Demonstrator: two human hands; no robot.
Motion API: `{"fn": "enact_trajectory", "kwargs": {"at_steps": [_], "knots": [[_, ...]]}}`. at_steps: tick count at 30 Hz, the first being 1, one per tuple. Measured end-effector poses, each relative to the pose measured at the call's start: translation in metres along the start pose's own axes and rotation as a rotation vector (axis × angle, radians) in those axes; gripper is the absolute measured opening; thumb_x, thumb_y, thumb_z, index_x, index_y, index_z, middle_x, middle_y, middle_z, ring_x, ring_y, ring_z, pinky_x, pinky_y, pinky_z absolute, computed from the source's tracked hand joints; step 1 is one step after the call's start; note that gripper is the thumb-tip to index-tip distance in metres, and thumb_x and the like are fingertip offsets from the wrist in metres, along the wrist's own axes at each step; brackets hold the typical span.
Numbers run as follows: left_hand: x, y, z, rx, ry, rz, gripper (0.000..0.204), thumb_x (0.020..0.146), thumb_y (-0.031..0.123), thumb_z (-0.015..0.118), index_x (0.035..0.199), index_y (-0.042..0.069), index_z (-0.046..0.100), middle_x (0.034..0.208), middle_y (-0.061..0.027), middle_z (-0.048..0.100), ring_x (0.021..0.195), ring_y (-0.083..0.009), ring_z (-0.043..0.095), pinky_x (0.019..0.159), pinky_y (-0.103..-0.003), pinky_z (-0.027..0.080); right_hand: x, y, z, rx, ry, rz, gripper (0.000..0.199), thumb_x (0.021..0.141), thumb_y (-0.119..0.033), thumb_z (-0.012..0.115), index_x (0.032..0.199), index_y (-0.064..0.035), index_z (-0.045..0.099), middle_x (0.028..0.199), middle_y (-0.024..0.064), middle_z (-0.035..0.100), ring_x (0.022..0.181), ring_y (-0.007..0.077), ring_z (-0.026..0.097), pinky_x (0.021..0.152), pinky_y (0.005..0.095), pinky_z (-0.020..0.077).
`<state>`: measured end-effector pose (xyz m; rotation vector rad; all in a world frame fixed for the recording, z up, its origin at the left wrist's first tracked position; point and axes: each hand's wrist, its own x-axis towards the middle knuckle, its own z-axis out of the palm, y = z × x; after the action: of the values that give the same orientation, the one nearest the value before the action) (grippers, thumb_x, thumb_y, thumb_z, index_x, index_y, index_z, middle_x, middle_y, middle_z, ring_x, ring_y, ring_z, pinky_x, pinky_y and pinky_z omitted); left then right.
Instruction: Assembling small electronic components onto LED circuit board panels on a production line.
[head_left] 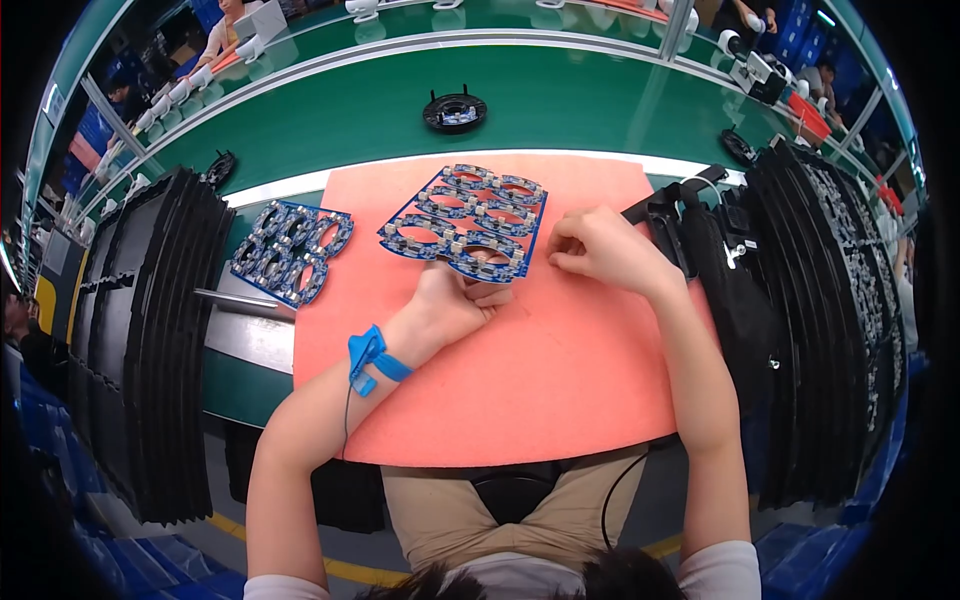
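Gripping the near edge of the blue board panel (465, 221), your left hand (455, 300) has its fingers curled shut around it. Your right hand (598, 248) rests loosely closed at the panel's right corner. The panel lies on the pink mat (520, 380); a second panel (290, 250) sits left.

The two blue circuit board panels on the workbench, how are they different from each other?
The circuit board panel on the mat lies on the salmon-pink mat, while the panel to the left lies off the mat, on the bench. The left hand touches the near edge of the panel on the mat, and the right hand is at its right corner; no hand touches the other. The panel on the mat looks larger. Both are blue with ring-shaped cutouts.
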<state>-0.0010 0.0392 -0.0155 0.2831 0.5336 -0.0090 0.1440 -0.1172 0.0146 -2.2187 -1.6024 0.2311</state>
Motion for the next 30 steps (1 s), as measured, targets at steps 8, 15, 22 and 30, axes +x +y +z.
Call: {"fn": "enact_trajectory", "kwargs": {"at_steps": [8,15,22,30], "knots": [[0.013,-0.001,-0.017,-0.083,-0.47,-0.217,0.025,0.093,0.021,0.034,0.092,0.003,0.052,0.082,-0.0074,0.051,0.064,-0.0156,0.041,0.06,-0.028,0.036,-0.009,-0.046,-0.026,0.652,-0.219,-0.259,0.006,0.073,-0.006,0.07,0.078,-0.0021,0.069,0.076,0.0055,0.066,0.067,0.0105,0.061,0.061,0.0229,0.0475],[0.021,-0.017,-0.036,-0.002,-0.601,-0.179,0.027,0.095,0.015,0.031,0.108,0.005,0.053,0.109,-0.0128,0.056,0.098,-0.0239,0.056,0.085,-0.036,0.048,-0.018,-0.082,-0.004,0.013,0.276,-0.595,0.013,0.069,-0.012,0.07,0.08,-0.0103,0.064,0.08,0.0004,0.059,0.077,0.0173,0.058,0.066,0.0308,0.0427],[0.001,-0.02,-0.018,0.226,-0.194,-0.104,0.041,0.095,0.019,0.017,0.113,0.003,0.049,0.11,-0.0111,0.056,0.097,-0.0224,0.057,0.084,-0.036,0.05,-0.014,-0.082,0.018,-0.224,0.334,-0.636,0.021,0.064,-0.012,0.071,0.085,-0.0111,0.066,0.085,-0.0017,0.059,0.076,0.0159,0.052,0.066,0.0311,0.0382],[-0.007,-0.019,-0.013,0.206,-0.128,-0.119,0.043,0.095,0.021,0.014,0.108,0.003,0.05,0.106,-0.0112,0.056,0.095,-0.0228,0.057,0.084,-0.037,0.049,-0.012,-0.084,0.023,-0.298,0.409,-0.654,0.024,0.061,-0.01,0.069,0.085,-0.0103,0.065,0.087,-0.0011,0.06,0.076,0.0168,0.052,0.066,0.0314,0.0392]]}}
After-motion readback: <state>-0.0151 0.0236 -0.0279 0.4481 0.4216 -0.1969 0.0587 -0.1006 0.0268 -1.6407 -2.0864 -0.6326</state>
